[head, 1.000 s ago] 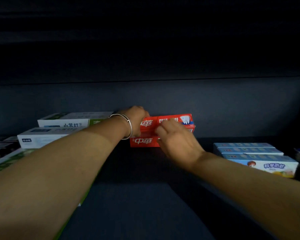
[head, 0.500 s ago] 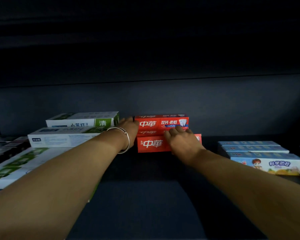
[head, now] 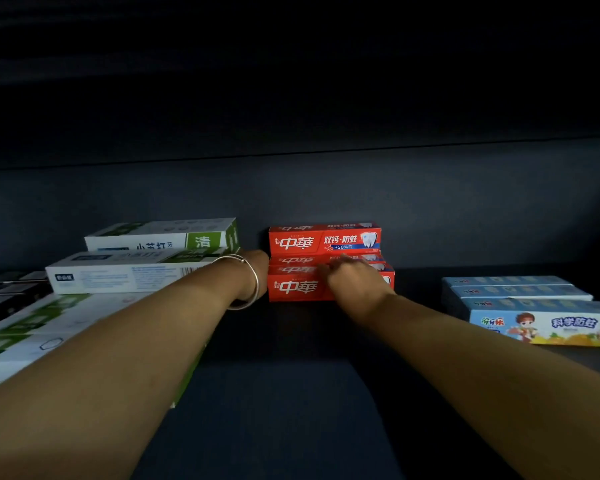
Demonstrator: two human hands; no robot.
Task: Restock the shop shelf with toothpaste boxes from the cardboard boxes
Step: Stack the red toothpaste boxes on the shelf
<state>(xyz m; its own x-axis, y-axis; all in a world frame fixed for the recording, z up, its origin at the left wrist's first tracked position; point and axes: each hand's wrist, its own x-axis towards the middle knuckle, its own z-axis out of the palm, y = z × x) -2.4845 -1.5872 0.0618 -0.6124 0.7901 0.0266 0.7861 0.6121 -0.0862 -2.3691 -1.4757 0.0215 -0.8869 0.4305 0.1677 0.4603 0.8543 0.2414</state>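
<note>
- Left grip [head: 257,268]: pressed against the left end of the red boxes [head: 326,261]; fingers hidden behind the wrist, so cannot tell whether curled or straight. Silver bangle [head: 248,282] on that wrist.
- Right grip [head: 355,280]: lies on top of the front red box [head: 297,287], fingers fairly straight and reaching over its upper edge toward the box behind. Nothing visibly pinched.
- Red boxes: stacked in steps at the back of the shelf [head: 291,393], long faces to the front. Rear top box [head: 324,239] sits highest, against the shelf's back wall; at least one more box edge shows between it and the front one. Front box rests on the shelf floor.
- Left of the red boxes: white-and-green boxes [head: 160,237], the rear one beside the top red box, a lower one [head: 125,275] in front of it. More of these run forward along the left, partly under the left forearm.
- Far left of the red boxes: dark boxes [head: 11,296], print unreadable.
- Right of the red boxes, well apart: pale blue boxes [head: 530,306] in a row front to back; the nearest shows a cartoon child and oranges.
- Shelf floor in front of the red boxes is dark blue-grey; both forearms reach across it.
- Lighting dim; upper frame nearly black.
</note>
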